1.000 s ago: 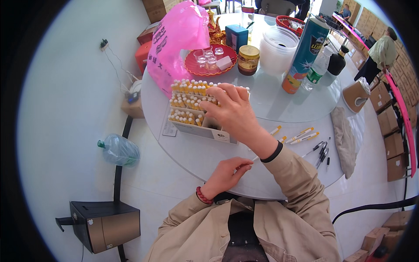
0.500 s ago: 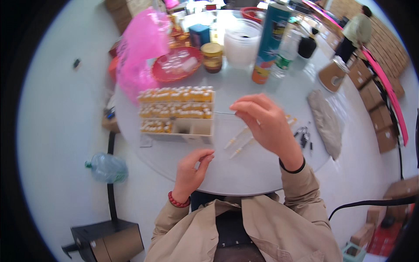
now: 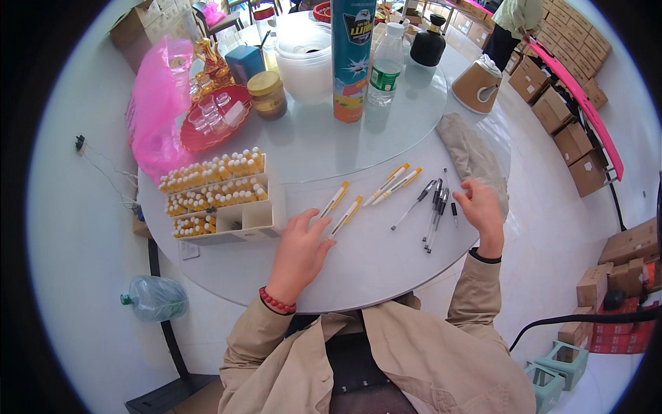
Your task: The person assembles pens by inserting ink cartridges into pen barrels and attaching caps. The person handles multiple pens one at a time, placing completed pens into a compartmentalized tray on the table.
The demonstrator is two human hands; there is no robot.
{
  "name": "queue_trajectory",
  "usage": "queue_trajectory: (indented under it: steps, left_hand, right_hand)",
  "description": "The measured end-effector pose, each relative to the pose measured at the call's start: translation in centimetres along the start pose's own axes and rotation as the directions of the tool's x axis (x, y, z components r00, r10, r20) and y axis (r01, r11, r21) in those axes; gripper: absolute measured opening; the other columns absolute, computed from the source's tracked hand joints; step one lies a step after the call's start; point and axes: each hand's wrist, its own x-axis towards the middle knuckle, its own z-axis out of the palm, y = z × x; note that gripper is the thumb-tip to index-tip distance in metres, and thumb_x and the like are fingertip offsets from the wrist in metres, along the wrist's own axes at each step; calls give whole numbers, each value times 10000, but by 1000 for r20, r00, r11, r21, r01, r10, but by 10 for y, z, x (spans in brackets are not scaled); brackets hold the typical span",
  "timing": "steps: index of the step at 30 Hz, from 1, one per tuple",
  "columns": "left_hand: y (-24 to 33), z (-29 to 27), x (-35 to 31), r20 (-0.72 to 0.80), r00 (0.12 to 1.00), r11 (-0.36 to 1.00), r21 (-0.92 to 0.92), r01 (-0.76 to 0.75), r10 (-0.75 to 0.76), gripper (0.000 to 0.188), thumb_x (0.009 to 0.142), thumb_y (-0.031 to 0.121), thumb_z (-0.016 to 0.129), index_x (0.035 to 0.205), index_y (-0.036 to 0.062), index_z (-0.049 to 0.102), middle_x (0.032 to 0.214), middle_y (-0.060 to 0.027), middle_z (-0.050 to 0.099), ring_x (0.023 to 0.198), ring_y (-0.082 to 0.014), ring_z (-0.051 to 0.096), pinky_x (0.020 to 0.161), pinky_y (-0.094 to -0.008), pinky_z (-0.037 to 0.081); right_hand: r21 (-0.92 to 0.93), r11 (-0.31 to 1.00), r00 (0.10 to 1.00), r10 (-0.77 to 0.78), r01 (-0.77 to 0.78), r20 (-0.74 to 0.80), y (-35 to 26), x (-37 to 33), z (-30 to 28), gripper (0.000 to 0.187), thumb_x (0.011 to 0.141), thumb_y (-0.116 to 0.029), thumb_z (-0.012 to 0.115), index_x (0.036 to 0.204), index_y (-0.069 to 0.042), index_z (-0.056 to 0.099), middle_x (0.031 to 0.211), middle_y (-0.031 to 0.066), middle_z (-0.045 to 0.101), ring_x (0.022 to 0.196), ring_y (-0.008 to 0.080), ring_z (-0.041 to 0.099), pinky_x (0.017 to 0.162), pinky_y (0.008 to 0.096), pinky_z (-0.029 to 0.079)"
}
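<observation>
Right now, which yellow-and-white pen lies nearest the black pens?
The rightmost yellow-and-white pen; the other three lie farther left, away from the black pens.

R hand (image 3: 485, 215), at the white box (image 3: 278, 207) 1 sec ago, is now nr the table's (image 3: 358, 272) right edge, by the black pens (image 3: 436, 210) (fingers curled). L hand (image 3: 298, 252) is further in from the near edge, beside the yellow-white pens (image 3: 347, 215).

bold lettering on the tall blue spray can (image 3: 352, 65), small print on the clear bottle (image 3: 387, 63)'s green label (image 3: 383, 79)
</observation>
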Motion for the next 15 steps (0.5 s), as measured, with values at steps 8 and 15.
queue_trajectory:
  steps: [8,15]
  left_hand:
    - [0,14,6,53,996,995,80,64,-69,292,782,80,760,1034,34,620,1181,-154,600,1081,-353,581,885,-428,513]
    - [5,15,20,98,986,987,107,122,-132,332,824,69,715,1139,46,610,1066,-144,601,1027,-335,592,837,-419,516]
  right_hand:
    - [106,994,994,20,-32,110,-13,7,16,321,859,-143,731,1132,4,645,814,151,685,719,275,661,664,380,517]
    - [266,893,914,-397,363,82,-87,19,16,199,888,-106,673,1071,-30,654,936,157,704,863,358,674,731,432,527]
